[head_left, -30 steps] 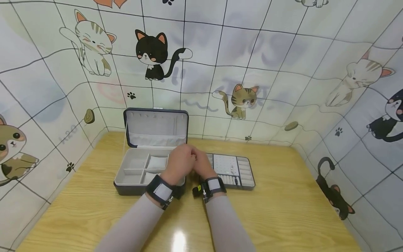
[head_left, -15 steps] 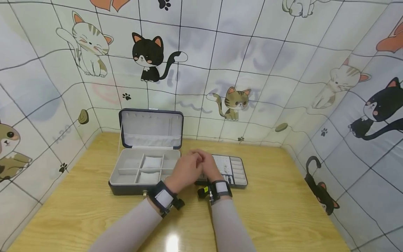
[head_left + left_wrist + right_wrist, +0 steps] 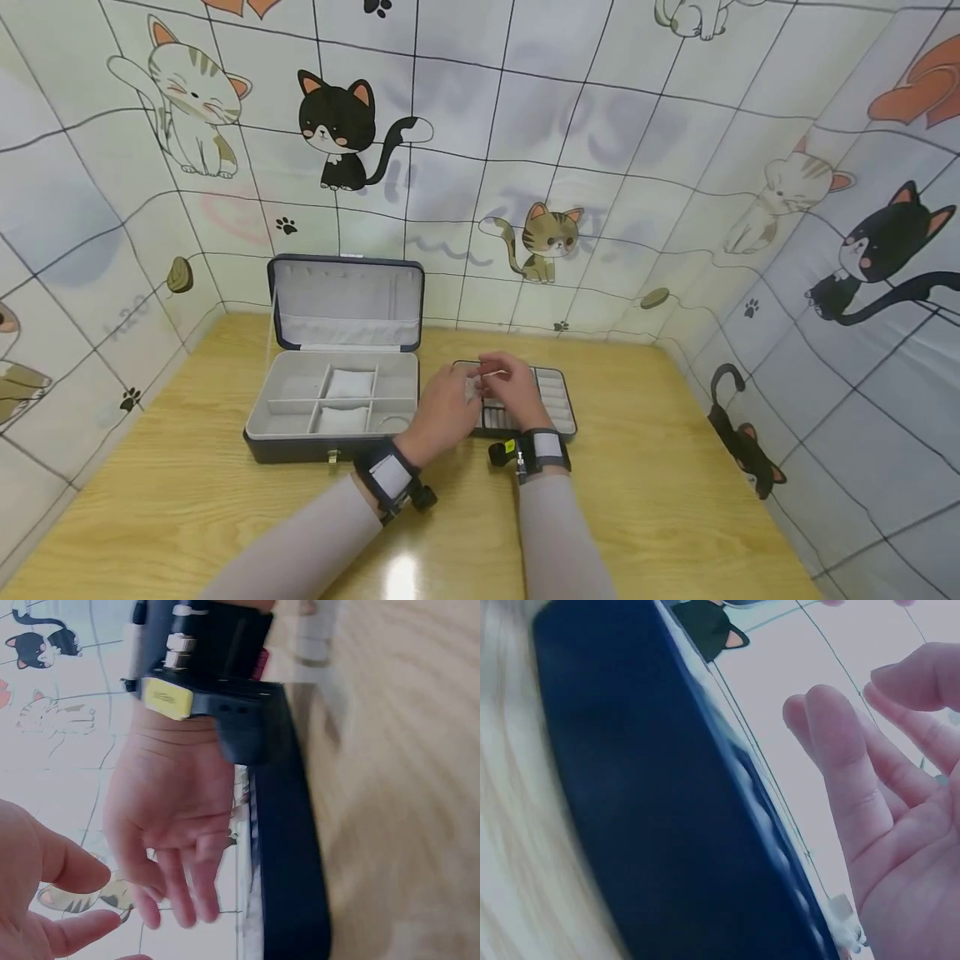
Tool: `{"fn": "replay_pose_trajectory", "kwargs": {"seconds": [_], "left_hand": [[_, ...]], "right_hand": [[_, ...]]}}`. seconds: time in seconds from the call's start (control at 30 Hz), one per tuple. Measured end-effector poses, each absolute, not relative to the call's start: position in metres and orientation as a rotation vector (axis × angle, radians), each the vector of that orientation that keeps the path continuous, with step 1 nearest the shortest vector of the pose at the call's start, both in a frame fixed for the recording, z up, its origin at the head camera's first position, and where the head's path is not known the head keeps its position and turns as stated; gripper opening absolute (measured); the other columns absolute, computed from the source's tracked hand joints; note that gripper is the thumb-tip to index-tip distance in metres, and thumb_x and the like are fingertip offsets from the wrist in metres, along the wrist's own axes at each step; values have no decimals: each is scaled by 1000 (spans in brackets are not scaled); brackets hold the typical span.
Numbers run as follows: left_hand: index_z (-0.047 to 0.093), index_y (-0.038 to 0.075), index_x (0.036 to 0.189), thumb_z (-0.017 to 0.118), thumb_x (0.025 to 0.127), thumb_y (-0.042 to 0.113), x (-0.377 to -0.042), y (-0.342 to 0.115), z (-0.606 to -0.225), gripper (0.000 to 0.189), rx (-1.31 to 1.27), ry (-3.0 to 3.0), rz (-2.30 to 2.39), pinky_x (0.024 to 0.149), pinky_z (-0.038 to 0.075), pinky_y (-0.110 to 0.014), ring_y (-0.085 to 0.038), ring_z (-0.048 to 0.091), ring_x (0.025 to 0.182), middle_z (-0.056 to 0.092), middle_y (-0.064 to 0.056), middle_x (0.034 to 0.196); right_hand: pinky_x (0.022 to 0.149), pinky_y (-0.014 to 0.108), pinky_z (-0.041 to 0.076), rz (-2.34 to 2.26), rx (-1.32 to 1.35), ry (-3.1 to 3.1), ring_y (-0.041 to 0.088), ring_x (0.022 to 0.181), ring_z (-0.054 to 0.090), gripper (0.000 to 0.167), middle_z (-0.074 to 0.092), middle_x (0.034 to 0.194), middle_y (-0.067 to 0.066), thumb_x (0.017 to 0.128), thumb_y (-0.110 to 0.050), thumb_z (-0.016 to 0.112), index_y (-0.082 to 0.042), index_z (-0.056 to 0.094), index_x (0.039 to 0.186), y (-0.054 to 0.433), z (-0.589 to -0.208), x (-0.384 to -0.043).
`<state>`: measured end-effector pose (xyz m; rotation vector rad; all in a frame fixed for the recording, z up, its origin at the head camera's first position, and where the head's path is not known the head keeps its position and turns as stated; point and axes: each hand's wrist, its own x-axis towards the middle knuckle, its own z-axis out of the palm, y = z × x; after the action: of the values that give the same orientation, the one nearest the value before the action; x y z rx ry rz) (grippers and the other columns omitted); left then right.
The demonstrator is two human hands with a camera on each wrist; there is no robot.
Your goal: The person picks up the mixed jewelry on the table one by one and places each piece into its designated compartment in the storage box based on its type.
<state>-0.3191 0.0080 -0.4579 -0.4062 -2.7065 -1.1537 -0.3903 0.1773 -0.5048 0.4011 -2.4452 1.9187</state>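
Both bare hands hover over a shallow dark-edged jewelry tray [image 3: 558, 400], fingertips close together. The left hand [image 3: 448, 412] reaches in over the tray's left end; its thumb and fingers are spread apart in the left wrist view. My right hand [image 3: 517, 392] sits over the middle of the tray, fingers loosely bent in the right wrist view, with nothing visible between them. Pale ring rolls fill the tray's right side. The dark side wall of the tray [image 3: 652, 787] looms large in the right wrist view. The hands hide much of the tray's left part.
Left of the tray stands an open dark jewelry box [image 3: 288, 450], its lid leaning up behind. Two small white cushions [image 3: 350, 384] lie in its middle compartments, and a thin bangle [image 3: 393, 422] in the front right one. A cat-print curtain [image 3: 450, 167] encloses the wooden table [image 3: 645, 500].
The hands, pressed together a second ago, have drawn slightly apart and their fingers have opened. Both have shifted right relative to the box. The head view has turned slightly right.
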Motion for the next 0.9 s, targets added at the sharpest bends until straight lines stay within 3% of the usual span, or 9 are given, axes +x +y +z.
{"fn": "replay_pose_trajectory", "kwargs": {"seconds": [0.13,0.27,0.4,0.53,0.7,0.9], "left_hand": [[61,0,139,67,95,12,-317,9,-463,46,-392,-2723,-1192,108,50,-54,-39,61,127,62,-22,137],[59,-1,141,67,97,15,-316,10,-467,48,-375,-2727,-1213,109,50,-55,-40,60,128,60,-24,138],[56,-1,144,68,96,15,-317,13,-470,52,-353,-2732,-1242,109,50,-55,-39,59,129,59,-24,139],[54,-1,146,69,95,15,-316,16,-472,56,-354,-2730,-1290,113,47,-56,-41,56,135,56,-26,145],[51,-3,148,70,92,16,-315,19,-475,62,-344,-2719,-1315,113,46,-56,-43,53,135,53,-27,147],[43,-6,152,73,92,17,-313,22,-482,71,-371,-2719,-1272,119,40,-58,-48,46,143,44,-32,154]], "right_hand": [[82,38,66,1922,386,-2413,33,99,78,41,69,123,31,97,1,60,2,64,137,188,-502,-387],[83,36,65,1975,285,-2343,28,99,78,39,66,128,33,99,-3,61,-1,64,138,202,-499,-385],[80,30,64,1955,96,-2258,22,98,77,32,69,126,28,100,-7,64,-4,68,132,217,-497,-384],[79,29,64,1810,-90,-2229,25,99,75,26,73,119,19,99,-12,67,-6,71,125,228,-495,-384],[95,42,57,1540,-284,-2262,29,112,67,34,71,123,12,96,-16,65,-8,71,128,240,-491,-383],[113,58,46,1416,-402,-2360,37,136,55,44,63,146,16,97,-19,63,-9,65,140,247,-487,-383]]}}
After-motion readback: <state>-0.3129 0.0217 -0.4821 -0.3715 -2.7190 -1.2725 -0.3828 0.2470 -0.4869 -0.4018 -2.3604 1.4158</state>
